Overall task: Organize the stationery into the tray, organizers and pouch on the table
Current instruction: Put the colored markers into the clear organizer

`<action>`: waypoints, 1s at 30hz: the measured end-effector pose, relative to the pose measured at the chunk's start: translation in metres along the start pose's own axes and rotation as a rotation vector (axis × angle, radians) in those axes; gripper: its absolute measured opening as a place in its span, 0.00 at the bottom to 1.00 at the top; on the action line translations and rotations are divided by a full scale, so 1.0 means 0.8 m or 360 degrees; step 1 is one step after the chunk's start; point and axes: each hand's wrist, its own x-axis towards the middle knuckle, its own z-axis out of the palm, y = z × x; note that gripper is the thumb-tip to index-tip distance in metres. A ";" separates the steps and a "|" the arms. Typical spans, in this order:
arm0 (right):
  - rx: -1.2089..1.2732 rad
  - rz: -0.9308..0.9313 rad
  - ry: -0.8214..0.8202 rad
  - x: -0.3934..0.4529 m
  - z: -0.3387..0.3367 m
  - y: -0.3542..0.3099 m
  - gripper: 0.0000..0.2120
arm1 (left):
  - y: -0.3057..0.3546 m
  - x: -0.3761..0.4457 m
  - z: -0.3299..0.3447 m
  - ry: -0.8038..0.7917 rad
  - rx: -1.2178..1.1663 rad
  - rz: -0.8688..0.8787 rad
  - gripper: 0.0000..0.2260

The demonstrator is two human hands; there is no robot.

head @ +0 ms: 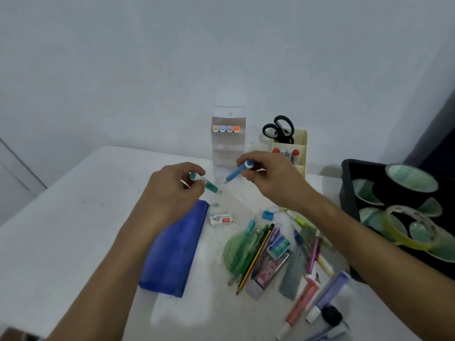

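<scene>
My left hand (172, 188) pinches a teal marker (208, 185) above the white table. My right hand (268, 177) grips a blue marker (237, 171), tip pointing down and left. Both hands hover just in front of the clear pouch (228, 143), which stands upright with several markers inside. A blue pencil case (173, 249) lies below my left hand. A cream organizer (299, 148) holds black scissors (280, 129). At the right, a black tray (347, 183) holds several tape rolls.
A loose heap of stationery lies at centre right: a green protractor (237, 252), a striped pencil (256, 257), rulers, pens, erasers and a staples box (221, 218). A glue stick (299, 306) and a small black-capped bottle (331, 315) lie near the front edge.
</scene>
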 end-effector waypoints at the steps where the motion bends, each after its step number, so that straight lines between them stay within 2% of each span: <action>1: -0.0023 0.0000 0.0050 0.007 -0.001 -0.001 0.09 | 0.007 0.008 -0.004 0.0089 -0.0015 0.0037 0.06; 5: -0.0084 -0.0063 0.0296 0.032 0.000 -0.004 0.12 | 0.026 0.039 -0.010 0.0360 0.0023 0.0324 0.08; 10: -0.0218 -0.0162 0.0453 0.047 0.014 0.000 0.13 | 0.023 0.064 0.001 0.0412 0.0273 0.0579 0.12; 13: -0.0274 -0.0205 0.0494 0.050 0.027 0.007 0.13 | 0.014 0.070 0.009 0.0412 0.0320 0.0562 0.10; 18: -0.0362 -0.0118 0.0458 0.058 0.043 0.016 0.14 | 0.002 0.078 0.021 0.0360 0.0344 0.0540 0.14; 30: -0.0402 -0.0048 0.0374 0.101 0.088 0.041 0.12 | -0.011 0.128 0.047 0.0089 0.0517 0.0509 0.12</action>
